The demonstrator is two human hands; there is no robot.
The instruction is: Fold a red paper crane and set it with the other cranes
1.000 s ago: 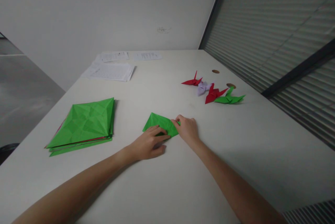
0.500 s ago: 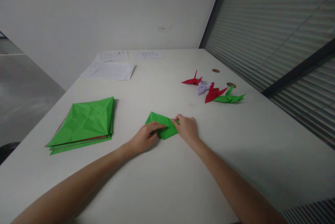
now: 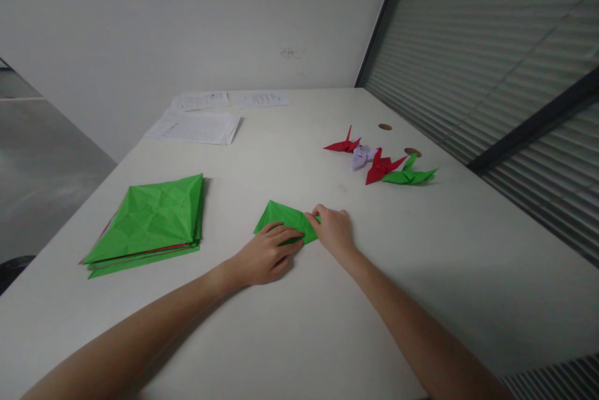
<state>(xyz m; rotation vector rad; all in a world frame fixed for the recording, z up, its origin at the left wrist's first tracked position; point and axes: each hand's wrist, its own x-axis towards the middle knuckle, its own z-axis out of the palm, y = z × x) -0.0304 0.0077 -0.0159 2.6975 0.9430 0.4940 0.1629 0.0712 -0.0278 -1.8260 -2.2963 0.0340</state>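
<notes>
A folded piece of green origami paper (image 3: 279, 213) lies on the white table between my hands. My left hand (image 3: 270, 254) rests on its near edge, fingers stretched out over the paper and covering part of it. At the paper's right corner, my right hand (image 3: 333, 229) is closed, pinching the paper between thumb and fingers. The exact folds under my fingers are hidden.
To the left lies a stack of creased green and red paper sheets (image 3: 159, 213). Several folded paper cranes, including a red crane (image 3: 381, 167) and a green crane (image 3: 409, 175), sit at the right. Printed papers (image 3: 201, 126) lie at the back left; window blinds (image 3: 468, 57) border the right side.
My left hand has slid slightly right and nearer to me, its fingers now laid along the paper's near edge. My right hand keeps its place at the corner.
</notes>
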